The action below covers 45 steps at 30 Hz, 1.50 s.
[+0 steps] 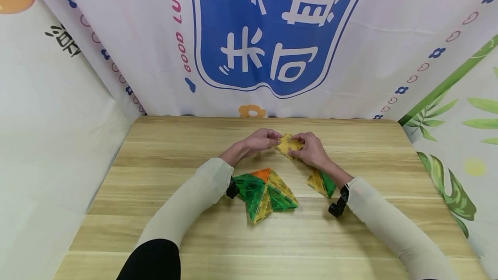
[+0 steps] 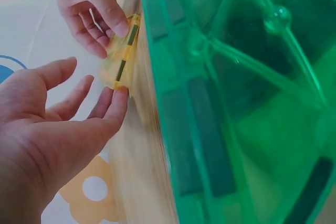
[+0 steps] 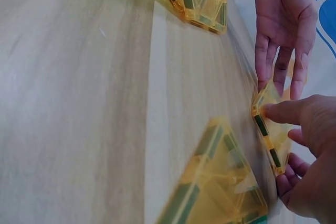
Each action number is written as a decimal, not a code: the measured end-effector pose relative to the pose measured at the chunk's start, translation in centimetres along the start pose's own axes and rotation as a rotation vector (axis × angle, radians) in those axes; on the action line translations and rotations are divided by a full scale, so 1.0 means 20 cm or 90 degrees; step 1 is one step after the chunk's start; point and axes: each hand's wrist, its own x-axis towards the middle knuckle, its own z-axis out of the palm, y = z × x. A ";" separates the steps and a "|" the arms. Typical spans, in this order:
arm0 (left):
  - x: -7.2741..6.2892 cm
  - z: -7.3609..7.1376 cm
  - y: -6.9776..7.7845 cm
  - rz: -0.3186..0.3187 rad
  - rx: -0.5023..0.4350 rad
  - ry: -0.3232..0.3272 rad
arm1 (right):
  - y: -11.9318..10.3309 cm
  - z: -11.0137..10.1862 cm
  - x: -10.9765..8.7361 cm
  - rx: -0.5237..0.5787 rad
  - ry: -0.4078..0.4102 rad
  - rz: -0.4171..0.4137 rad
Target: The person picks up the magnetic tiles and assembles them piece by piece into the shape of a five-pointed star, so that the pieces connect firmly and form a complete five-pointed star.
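Observation:
Near the back of the table, both hands are at a translucent yellow magnetic tile [image 1: 287,145]. My right hand [image 1: 311,148] pinches it from the right, thumb and fingers at its edges. From the left, my left hand [image 1: 261,140] reaches its corner with fingertips, fingers spread and fairly straight; the left wrist view shows one fingertip right at the tile's edge [image 2: 121,69]. Below the hands lies a cluster of green, yellow and orange magnetic tiles [image 1: 281,200], partly raised. Under the right wrist sits a smaller yellow and green tile piece [image 1: 317,182], partly hidden by the forearm.
The wooden table [image 1: 175,232] meets a printed cloth [image 1: 350,77] at its back edge, close behind the hands. White printed sheets flank both sides. The tile cluster stands close to the left wrist; a green tile [image 2: 236,103] fills much of the left wrist view.

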 end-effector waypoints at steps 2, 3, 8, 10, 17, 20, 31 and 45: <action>0.00 0.00 0.00 0.001 0.000 0.013 | 0.00 0.01 0.00 0.011 0.002 -0.014; 0.00 0.00 -0.01 0.001 -0.001 0.021 | 0.00 0.02 0.00 0.019 0.002 -0.020; 0.00 0.01 -0.02 -0.005 0.005 0.047 | 0.00 0.05 -0.01 0.058 0.001 -0.042; -0.01 0.01 -0.03 -0.002 0.006 0.051 | 0.00 0.06 -0.01 0.076 0.000 -0.041; -0.05 -0.02 -0.06 0.034 -0.024 0.054 | -0.03 0.05 -0.01 0.212 -0.034 -0.016; -0.09 -0.04 -0.07 0.048 -0.028 0.048 | -0.04 0.04 -0.01 0.257 -0.054 -0.016; -0.25 -0.12 -0.11 0.064 -0.030 0.040 | -0.14 0.04 -0.02 0.386 -0.140 0.004; -0.43 -0.21 -0.16 0.075 -0.022 0.024 | -0.27 0.10 -0.05 0.432 -0.203 0.016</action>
